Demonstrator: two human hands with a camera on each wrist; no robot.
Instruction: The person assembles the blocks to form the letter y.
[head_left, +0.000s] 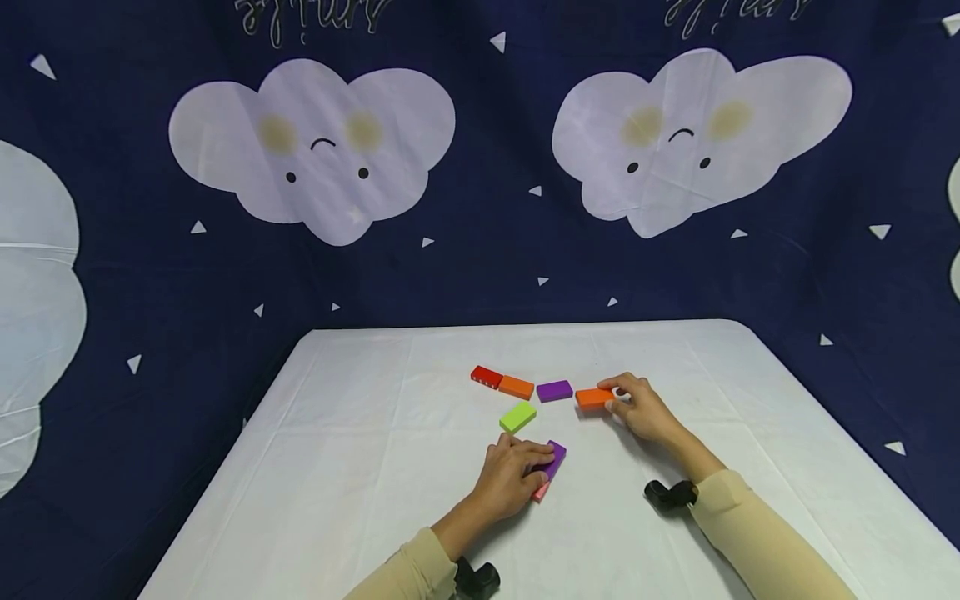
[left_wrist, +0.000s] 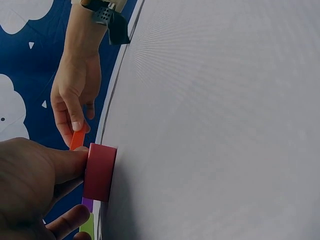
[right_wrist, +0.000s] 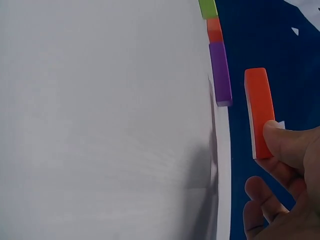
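Note:
My right hand [head_left: 643, 410] pinches an orange domino block [head_left: 594, 399] by its right end, thumb on one side and fingers on the other. That block [right_wrist: 260, 112] is at the right end of a row, just beyond a purple block [head_left: 554, 391]. Nearer me, my left hand [head_left: 510, 473] grips a second purple block [head_left: 557, 456] together with a pink-red block [head_left: 540, 492] that shows below it. From the left wrist, the pink-red block [left_wrist: 101, 172] appears close over the white cloth, with the thumb at its edge.
Left of the row's purple block lie an orange block [head_left: 517, 387] and a red block [head_left: 486, 377] with white dots. A lime green block [head_left: 518, 416] lies in front of them. White cloth covers the table [head_left: 315, 467]; a dark blue cloud-patterned curtain [head_left: 495, 167] hangs behind.

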